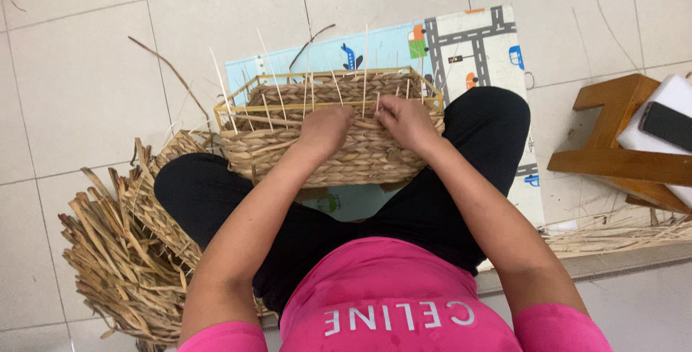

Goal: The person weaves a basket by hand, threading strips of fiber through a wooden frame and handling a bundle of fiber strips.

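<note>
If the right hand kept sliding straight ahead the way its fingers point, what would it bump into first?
The right hand rests on the woven basket, fingers pointing toward its open top. It would probably first meet the thin upright sticks at the yellow frame, though depth is hard to judge.

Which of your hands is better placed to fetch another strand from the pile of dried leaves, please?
Probably the left. The left hand rests on the woven basket on the side where the dried-leaf pile lies; the right hand is on the basket's far side from it.

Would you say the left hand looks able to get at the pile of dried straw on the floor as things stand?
Probably yes: the left hand rests on the basket, and the straw pile lies on that same side beside the left knee, with nothing between them.
</note>
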